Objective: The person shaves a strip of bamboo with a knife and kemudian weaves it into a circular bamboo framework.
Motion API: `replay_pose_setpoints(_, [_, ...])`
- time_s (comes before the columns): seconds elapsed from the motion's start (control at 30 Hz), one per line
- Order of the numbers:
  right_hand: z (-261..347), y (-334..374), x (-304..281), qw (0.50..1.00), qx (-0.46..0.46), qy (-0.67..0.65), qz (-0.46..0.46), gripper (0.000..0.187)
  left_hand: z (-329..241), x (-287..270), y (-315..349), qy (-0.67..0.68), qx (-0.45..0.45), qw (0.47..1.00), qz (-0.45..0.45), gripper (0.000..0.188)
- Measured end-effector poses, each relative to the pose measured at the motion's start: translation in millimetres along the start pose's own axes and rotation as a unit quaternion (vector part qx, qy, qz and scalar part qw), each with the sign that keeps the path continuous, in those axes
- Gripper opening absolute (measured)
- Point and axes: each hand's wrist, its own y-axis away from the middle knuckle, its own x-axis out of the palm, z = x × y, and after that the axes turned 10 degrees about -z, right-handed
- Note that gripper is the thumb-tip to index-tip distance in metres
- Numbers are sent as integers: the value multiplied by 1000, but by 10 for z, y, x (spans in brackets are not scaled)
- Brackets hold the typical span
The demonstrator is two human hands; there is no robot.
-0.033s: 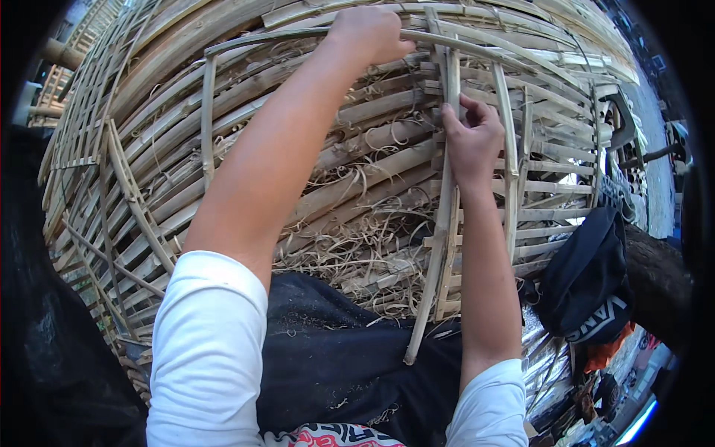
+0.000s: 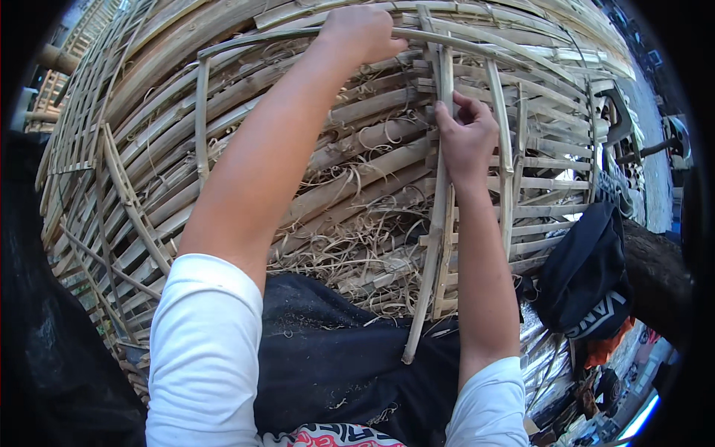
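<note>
Fingers of the right hand pinch a long upright bamboo strip, closed around it partway up its length. That strip is pale tan, flat and narrow; it runs from the top rail down over the frame to a free lower end above the lap. At the top, the left hand curls shut over a curved rail, a greenish bent bamboo piece that arcs across the frame.

Slats of split bamboo, yellowish and rough, lie in rows across this frame, with a few more uprights crossing them near the right hand. Curly shavings pile in the middle, just above a dark cloth on the person's lap.

To the right, a black bag with white lettering rests beside a dark log. An orange scrap shows under the bag.
</note>
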Motion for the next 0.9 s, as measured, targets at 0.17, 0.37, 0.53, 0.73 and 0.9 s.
replay_pose_setpoints(0.17, [-20, -10, -44, 998, 40, -54, 2, 34, -92, -26, 18, -7, 21, 1000, -19, 49])
replay_pose_setpoints(0.37, [-100, -18, -78, 998, 31, -52, 4, 33, 3, -135, 75, 186, 38, 982, 23, 46])
replay_pose_setpoints(0.53, [-19, 3, -81, 997, 43, -59, -3, 32, 143, -31, 101, 157, 61, 985, -25, 43])
replay_pose_setpoints(0.73, [-28, 10, -101, 998, 40, -50, 3, 32, 28, -76, 119, 91, 30, 994, -43, 47])
replay_pose_setpoints(0.9, [0, 21, -111, 998, 39, -53, 5, 32, -51, -76, 154, 43, 35, 995, -81, 48])
